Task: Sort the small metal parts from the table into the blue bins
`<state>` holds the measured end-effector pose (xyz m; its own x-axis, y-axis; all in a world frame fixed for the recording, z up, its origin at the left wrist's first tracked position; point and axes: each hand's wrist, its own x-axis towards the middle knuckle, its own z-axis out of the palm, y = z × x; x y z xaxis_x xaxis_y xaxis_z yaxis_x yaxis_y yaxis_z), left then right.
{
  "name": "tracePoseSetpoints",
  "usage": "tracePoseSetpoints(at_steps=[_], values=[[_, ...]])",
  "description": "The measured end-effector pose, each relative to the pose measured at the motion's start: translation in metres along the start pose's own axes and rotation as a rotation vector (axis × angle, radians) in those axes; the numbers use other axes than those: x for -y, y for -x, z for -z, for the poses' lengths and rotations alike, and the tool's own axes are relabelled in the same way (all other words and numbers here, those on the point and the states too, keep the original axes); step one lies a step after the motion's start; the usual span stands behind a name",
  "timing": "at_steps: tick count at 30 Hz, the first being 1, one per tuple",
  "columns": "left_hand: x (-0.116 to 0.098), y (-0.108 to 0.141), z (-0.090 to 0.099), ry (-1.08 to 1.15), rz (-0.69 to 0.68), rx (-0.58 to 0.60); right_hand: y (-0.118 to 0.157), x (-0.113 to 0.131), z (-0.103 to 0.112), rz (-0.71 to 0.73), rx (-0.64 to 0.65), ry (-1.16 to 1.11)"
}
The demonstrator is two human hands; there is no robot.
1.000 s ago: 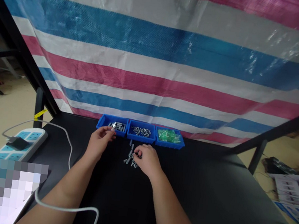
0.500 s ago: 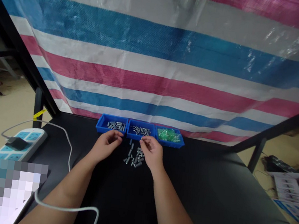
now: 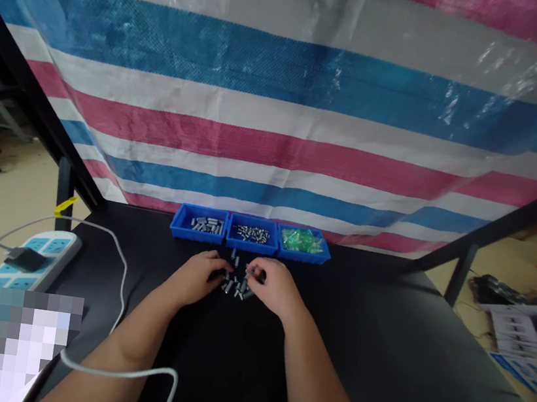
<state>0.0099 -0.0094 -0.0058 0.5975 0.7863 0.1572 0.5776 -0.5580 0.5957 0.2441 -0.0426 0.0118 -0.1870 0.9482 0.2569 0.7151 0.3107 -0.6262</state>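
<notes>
Both hands have dropped from the bin fronts down to the loose parts since the last look. Far left, a white power strip [image 3: 30, 259] sits at the corner of the black desk [image 3: 356, 318], with a black plug [image 3: 23, 258] in it, clear of my hands. A white cable [image 3: 121, 300] runs across the desk and past my left forearm [image 3: 132, 335], apparently just following its slack.

The left blue bin [image 3: 197, 236] holds short grey metal cylinders [image 3: 207, 224]. My left hand [image 3: 196, 277] is at the left edge of the loose pile, fingers curled in. Can't tell if it holds anything.

The pile of grey metal cylinders [image 3: 237, 287] lies on the desk just in front of the middle blue bin [image 3: 251, 246], between my hands, so both can reach it. That bin holds smaller grey metal parts [image 3: 253, 233], too small to identify.

My right hand [image 3: 277, 288] is at the pile's right edge, fingertips drawn together. Can't tell if there's a piece between them. The hands are apart, with the pile between them.

The right blue bin [image 3: 301, 255] holds translucent green parts [image 3: 301, 240]. The three bins touch side by side, one kind per bin, which keeps the parts separate.
</notes>
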Motion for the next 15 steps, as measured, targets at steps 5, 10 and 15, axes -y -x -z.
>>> tracePoseSetpoints(at_steps=[5, 10, 15], values=[[0.003, 0.001, 0.002, -0.002, 0.113, -0.09, 0.005, 0.002, 0.003, -0.016, 0.095, 0.074], [0.007, -0.003, 0.004, 0.222, 0.273, -0.318, 0.003, 0.002, 0.001, -0.013, 0.09, 0.049], [0.006, -0.011, 0.006, 0.815, 0.421, -0.594, 0.002, 0.001, -0.003, -0.074, 0.019, -0.045]])
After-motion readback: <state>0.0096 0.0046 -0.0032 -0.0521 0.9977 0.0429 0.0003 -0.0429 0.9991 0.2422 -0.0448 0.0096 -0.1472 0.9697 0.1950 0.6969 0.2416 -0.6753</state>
